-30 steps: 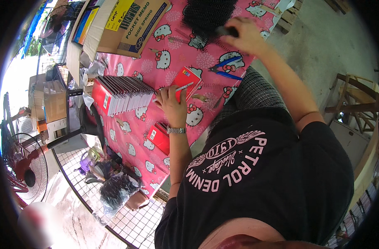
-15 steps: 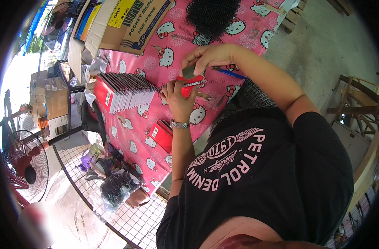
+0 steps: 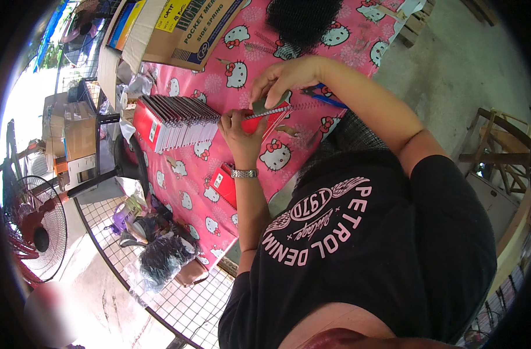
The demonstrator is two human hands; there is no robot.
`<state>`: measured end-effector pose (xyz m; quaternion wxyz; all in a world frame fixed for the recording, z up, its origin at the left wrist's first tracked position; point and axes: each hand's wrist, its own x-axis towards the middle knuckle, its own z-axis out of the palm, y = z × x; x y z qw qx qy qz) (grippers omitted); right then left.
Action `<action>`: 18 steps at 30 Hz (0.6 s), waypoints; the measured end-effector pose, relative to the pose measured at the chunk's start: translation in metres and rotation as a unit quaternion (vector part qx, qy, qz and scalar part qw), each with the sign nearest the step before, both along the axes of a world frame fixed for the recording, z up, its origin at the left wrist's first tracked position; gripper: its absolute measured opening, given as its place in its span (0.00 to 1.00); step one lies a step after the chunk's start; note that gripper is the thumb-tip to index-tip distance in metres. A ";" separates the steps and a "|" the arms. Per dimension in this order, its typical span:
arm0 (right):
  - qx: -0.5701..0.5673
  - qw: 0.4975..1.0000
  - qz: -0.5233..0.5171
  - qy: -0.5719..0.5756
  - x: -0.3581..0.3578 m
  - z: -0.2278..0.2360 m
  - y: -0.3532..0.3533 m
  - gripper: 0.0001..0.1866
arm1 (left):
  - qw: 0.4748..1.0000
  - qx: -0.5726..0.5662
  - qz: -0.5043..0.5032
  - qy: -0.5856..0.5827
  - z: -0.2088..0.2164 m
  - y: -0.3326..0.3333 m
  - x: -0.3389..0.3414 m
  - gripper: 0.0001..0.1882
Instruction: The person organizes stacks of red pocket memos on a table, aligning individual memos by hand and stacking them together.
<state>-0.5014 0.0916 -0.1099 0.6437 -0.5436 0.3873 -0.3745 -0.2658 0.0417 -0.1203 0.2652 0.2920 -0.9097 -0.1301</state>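
My left hand, a metal watch on its wrist, grips a small red notebook by its near left side. My right hand pinches a dark green flat piece against the notebook's upper edge, where the punched holes run. A thin dark wire coil sticks out past the right end of that edge. Beside my right wrist lie blue-handled cutters. To the left of my hands stands a row of spiral-bound red notebooks. Another red notebook is partly hidden behind my left forearm.
A pink patterned cloth covers the table. At its far side sit an open cardboard box and a heap of black wire coils. Plastic bags lie on a wire-mesh surface at left, near a fan.
My hands have shifted slightly left with the notebook, which has turned so more of its red cover shows. The green piece now lies along its bound edge. The view has shifted a little.
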 end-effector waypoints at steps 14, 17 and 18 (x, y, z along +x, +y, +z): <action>-0.070 0.979 -0.050 0.183 0.004 0.012 -0.007 0.21 | 0.985 0.166 0.018 0.053 -0.008 -0.016 0.012 0.17; -0.261 0.806 -0.386 0.366 -0.040 -0.019 0.011 0.20 | 0.983 0.164 0.035 0.074 -0.009 -0.014 0.008 0.16; -0.222 0.741 -0.457 0.439 -0.051 -0.007 0.027 0.21 | 0.982 0.167 0.052 0.075 -0.011 -0.010 0.015 0.16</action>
